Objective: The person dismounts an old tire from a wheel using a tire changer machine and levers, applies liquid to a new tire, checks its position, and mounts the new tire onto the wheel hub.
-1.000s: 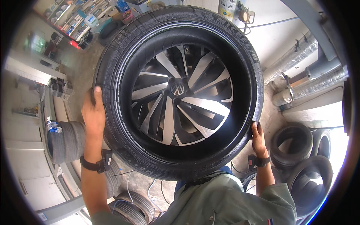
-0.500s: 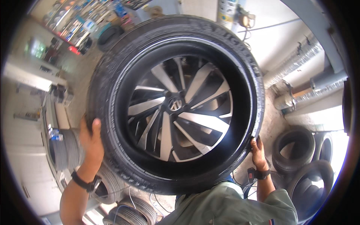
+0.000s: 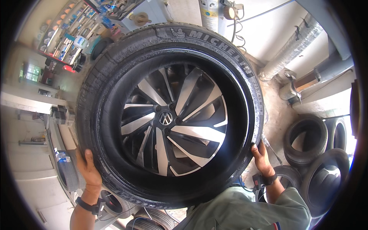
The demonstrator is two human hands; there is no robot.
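Head view. Wheel [image 3: 168, 115], tyre on a silver-and-black rim, fills the centre, lifted clear and borne in front of the chest. Left hand [image 3: 89, 168], at 8 o'clock, and right hand [image 3: 261, 155], at 4 o'clock, each have their grip clamped on the tread. Spare tyres [image 3: 306, 134] lie at 4 o'clock. Judged: lifted, not yet set down.

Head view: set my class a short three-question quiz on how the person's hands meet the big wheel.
1. True or false: both hands grip the wheel.
2. Which hand sits lower in the picture: A) left hand, B) right hand?
3. What lies on the floor beyond the right hand?

Key:
1. True: each palm presses the tyre's tread on opposite sides.
2. A.
3. Loose spare tyres, without rims.
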